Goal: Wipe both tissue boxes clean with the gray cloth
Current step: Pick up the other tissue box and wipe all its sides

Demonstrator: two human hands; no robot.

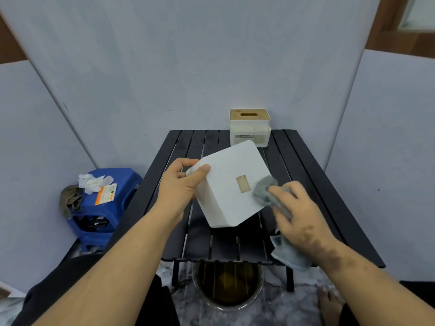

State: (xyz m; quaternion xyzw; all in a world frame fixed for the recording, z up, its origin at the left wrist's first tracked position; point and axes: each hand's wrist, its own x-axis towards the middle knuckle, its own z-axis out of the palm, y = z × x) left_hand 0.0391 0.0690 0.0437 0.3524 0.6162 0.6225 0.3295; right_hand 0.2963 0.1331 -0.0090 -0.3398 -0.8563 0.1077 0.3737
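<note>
Your left hand [182, 184] grips the white tissue box [229, 184] by its left corner, thumb across the broad face and fingers curled behind, holding it up above the black slatted table [306, 175]. The box is tilted so its flat face with a small tan label [243, 184] looks up toward you, and it sits turned like a diamond, one corner pointing to the far edge of the table, its long axis running from lower left to upper right. Your right hand [299, 212] clutches the gray cloth [264, 191] and presses a bunched wad of it against the box's right side, just beside the label; the rest of the cloth hangs below your palm. The second tissue box [250, 128], white with a wooden slotted lid, stands upright at the table's far edge. A blue stool [117, 184] stands to the left.
</note>
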